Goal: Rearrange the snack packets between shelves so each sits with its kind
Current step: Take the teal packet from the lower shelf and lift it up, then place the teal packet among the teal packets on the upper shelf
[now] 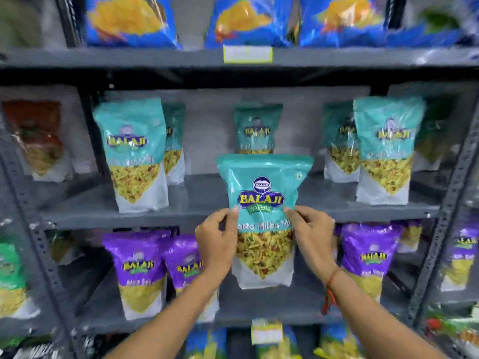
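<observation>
While the grey metal shelf rack (pixel 241 206) carries teal packets above and purple ones below, a teal Balaji snack packet (pixel 264 203) (upright, mid-air before the middle shelf) is pinched by left hand (pixel 216 238) and right hand (pixel 311 229).

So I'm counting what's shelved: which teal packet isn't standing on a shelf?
The teal packet at centre, held upright in front of the shelves by the left hand and right hand. The other teal packets stand on the middle shelf.
</observation>
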The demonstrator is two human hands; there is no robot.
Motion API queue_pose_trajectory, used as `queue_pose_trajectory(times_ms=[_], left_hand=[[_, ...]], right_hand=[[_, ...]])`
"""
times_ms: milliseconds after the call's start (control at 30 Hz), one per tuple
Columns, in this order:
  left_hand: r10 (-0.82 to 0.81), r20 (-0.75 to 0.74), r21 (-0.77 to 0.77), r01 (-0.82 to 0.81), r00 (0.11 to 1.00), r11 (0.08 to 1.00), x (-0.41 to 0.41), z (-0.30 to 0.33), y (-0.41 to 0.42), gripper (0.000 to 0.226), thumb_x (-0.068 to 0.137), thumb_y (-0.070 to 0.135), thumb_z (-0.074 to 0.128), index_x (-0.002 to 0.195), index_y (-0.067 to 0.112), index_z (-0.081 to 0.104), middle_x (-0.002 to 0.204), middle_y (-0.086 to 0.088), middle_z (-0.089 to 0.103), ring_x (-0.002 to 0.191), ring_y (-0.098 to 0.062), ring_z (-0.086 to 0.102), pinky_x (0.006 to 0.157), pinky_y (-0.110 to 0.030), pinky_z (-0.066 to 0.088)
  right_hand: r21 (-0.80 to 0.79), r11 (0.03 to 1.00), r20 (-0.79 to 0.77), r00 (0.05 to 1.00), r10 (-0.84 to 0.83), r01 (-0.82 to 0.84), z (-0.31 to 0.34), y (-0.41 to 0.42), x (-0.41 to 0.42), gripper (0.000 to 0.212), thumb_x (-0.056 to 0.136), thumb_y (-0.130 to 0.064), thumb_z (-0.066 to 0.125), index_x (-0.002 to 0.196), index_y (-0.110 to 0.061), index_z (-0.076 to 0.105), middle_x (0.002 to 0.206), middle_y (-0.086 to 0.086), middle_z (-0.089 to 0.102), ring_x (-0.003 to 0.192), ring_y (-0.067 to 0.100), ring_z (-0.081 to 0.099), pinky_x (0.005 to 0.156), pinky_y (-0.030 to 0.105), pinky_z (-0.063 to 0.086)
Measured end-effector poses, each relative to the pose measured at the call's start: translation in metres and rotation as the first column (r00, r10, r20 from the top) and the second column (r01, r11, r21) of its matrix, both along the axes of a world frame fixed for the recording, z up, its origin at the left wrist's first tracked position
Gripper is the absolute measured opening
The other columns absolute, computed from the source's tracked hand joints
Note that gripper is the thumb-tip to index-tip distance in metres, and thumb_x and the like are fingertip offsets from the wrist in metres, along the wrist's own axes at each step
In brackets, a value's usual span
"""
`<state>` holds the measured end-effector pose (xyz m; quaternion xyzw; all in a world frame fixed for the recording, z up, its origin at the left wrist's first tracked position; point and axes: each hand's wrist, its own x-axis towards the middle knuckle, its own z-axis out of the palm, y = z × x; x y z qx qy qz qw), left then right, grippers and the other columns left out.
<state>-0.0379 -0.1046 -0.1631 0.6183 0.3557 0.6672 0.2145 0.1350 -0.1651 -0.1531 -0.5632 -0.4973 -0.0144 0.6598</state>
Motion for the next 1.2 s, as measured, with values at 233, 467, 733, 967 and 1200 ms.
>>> queue_pose_trajectory(times_ms=[233, 467, 733, 967, 1200], left_hand=[[0.007, -0.011, 0.073, -0.006, 1.0, 0.997, 0.026, 0.101, 0.072, 0.045, 0.09, 0.033, 0.063, 0.049, 0.029, 0.043, 0.046, 0.016, 0.049, 0.047, -0.003, 0.04, 0.047, -0.018, 0.025], [0.015, 0.007, 0.033, -0.015, 1.0, 0.999, 0.046, 0.108, 0.128, 0.035, 0.089, 0.034, 0.063, 0.058, 0.018, 0.058, 0.047, 0.009, 0.049, 0.045, -0.002, 0.042, 0.044, -0.016, 0.029], [0.002, -0.023, 0.044, -0.001, 1.0, 0.999, 0.054, 0.098, 0.154, 0.031, 0.091, 0.037, 0.061, 0.064, 0.022, 0.064, 0.052, 0.007, 0.058, 0.049, -0.001, 0.047, 0.046, -0.016, 0.032], [-0.381, -0.187, -0.261, 0.328, 0.906, 0.908, 0.03, 0.082, 0.132, 0.069, 0.059, 0.067, 0.076, 0.117, 0.04, 0.051, 0.106, 0.022, 0.067, 0.097, 0.003, 0.063, 0.075, -0.013, 0.046], [-0.365, -0.525, -0.41, 0.148, 0.769, 0.9, 0.013, 0.051, 0.143, 0.091, 0.047, 0.061, 0.086, 0.125, 0.034, 0.046, 0.124, 0.014, 0.062, 0.113, -0.01, 0.059, 0.095, -0.033, 0.051]], right_hand=[[0.161, 0.986, 0.063, 0.997, -0.055, 0.045, 0.095, 0.076, 0.023, 0.048, 0.088, -0.029, 0.066, 0.057, 0.002, 0.046, 0.053, 0.002, 0.03, 0.056, 0.011, 0.025, 0.056, 0.035, 0.024], [0.152, 0.986, 0.06, 0.996, -0.071, 0.062, 0.096, 0.129, 0.038, 0.053, 0.089, -0.027, 0.066, 0.052, -0.002, 0.037, 0.048, -0.003, 0.026, 0.049, 0.01, 0.022, 0.05, 0.026, 0.018], [0.122, 0.992, -0.012, 1.0, -0.027, 0.028, 0.085, 0.156, 0.044, 0.049, 0.09, -0.028, 0.066, 0.047, -0.019, 0.046, 0.039, -0.008, 0.043, 0.044, 0.008, 0.035, 0.048, 0.023, 0.024], [-0.178, 0.884, -0.169, 0.899, 0.405, -0.432, 0.065, 0.142, 0.056, 0.054, 0.071, -0.048, 0.081, 0.119, -0.034, 0.06, 0.111, -0.011, 0.074, 0.096, -0.002, 0.071, 0.077, 0.016, 0.054], [-0.573, 0.689, -0.055, 0.86, 0.508, -0.444, 0.033, 0.138, 0.068, 0.105, 0.059, -0.037, 0.092, 0.143, -0.038, 0.029, 0.135, -0.021, 0.056, 0.121, -0.007, 0.055, 0.097, 0.013, 0.046]])
